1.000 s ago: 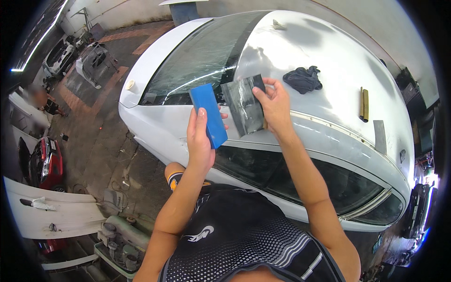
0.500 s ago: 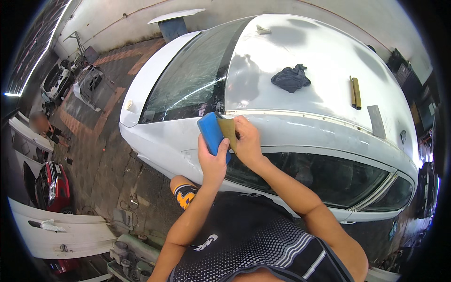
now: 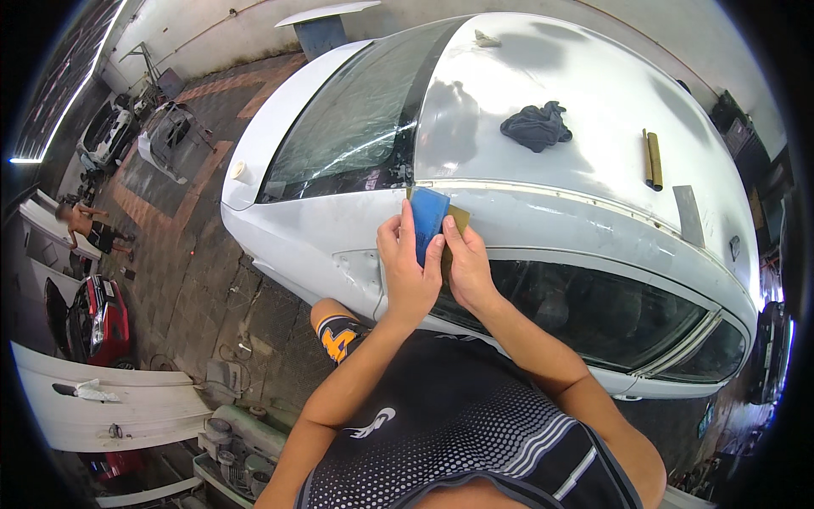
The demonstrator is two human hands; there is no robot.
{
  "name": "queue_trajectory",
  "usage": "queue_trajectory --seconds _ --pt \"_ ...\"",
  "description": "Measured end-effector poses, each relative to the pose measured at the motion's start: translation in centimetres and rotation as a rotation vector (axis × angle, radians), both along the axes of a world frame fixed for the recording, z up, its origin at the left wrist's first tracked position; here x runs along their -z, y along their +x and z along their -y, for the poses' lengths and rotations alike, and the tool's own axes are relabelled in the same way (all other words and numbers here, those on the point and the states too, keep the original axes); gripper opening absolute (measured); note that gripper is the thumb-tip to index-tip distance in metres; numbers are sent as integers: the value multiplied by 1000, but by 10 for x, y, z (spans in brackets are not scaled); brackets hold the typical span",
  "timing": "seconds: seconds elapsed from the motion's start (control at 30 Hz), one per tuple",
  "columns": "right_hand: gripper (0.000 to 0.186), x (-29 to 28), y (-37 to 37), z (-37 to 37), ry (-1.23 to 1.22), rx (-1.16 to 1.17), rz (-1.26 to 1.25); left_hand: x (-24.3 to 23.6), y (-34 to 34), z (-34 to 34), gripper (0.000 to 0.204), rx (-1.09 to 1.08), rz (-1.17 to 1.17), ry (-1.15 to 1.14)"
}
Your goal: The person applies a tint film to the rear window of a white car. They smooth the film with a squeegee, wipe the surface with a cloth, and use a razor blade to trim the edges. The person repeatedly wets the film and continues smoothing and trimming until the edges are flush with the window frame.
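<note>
My left hand grips a blue rectangular block, held upright over the side of a white car below the roof edge. My right hand, just to its right, holds an olive-brown sheet, apparently sandpaper, which lies against and behind the block. My two hands are close together. On the primer-patched roof lie a dark crumpled cloth, rolled olive sheets and a grey flat strip.
A white panel and green machinery stand lower left. A red car, another person and loose bumpers are farther left. Behind the white car are a wall and a blue stand.
The sheet in my right hand has turned from its dark side to olive and moved behind the block. My hands have come together, and the block is now held more upright.
</note>
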State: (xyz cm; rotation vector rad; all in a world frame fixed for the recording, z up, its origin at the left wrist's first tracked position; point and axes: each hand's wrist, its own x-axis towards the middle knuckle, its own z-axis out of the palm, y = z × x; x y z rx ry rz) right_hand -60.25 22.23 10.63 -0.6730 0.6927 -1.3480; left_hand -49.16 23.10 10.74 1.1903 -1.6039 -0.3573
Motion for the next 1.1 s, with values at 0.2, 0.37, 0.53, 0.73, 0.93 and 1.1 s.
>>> queue_trajectory --seconds 0.2,0.37,0.53,0.73,0.93,1.1 --pt "37 -2 3 -3 -9 24 109 5 2 -10 69 -43 164 -65" --pt "32 -8 8 -8 -48 21 -2 6 4 -13 69 -56 180 -66" --pt "38 -12 -17 3 -78 -83 -11 -4 31 -9 62 109 14 -8" --pt "40 -26 -24 8 -158 -129 2 -22 60 25 41 522 -725 564" --pt "38 -13 -23 14 -91 -91 -77 -25 55 39 17 241 -460 367" --pt "33 -2 -20 14 -7 -24 -19 -36 31 22 33 170 47 -13"
